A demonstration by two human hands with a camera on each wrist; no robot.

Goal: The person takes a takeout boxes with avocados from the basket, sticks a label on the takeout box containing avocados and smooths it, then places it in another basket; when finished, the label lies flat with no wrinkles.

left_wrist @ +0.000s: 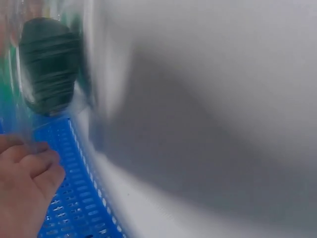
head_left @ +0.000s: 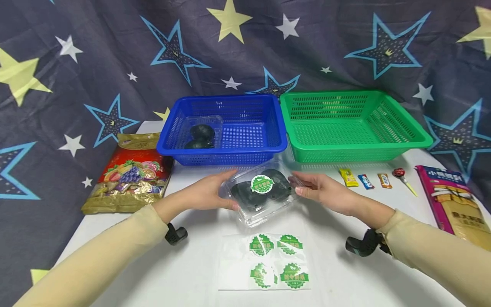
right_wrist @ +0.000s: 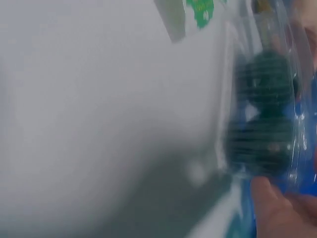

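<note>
A clear plastic box (head_left: pixel 253 219) holds two dark green, rounded fruits (head_left: pixel 248 198). On its lid is a round green-and-white sticker (head_left: pixel 262 184). My left hand (head_left: pixel 207 192) grips the box's left end, thumb on the near side. At the opposite end my right hand (head_left: pixel 326 191) pinches the box between thumb and fingers. The box is tilted and raised over the white table, with shadows below in both wrist views. Nearer to me lies a sheet of green stickers (head_left: pixel 264 262), with a bare patch at its left.
Behind the box stand a blue basket (head_left: pixel 226 150), with a similar fruit box (head_left: pixel 218 123) inside, and a green basket (head_left: pixel 356 152). A red-gold candy bag (head_left: pixel 130 175) lies left. Small wrapped candies (head_left: pixel 348 177), a lollipop (head_left: pixel 400 172) and a magenta-gold packet (head_left: pixel 452 198) lie right.
</note>
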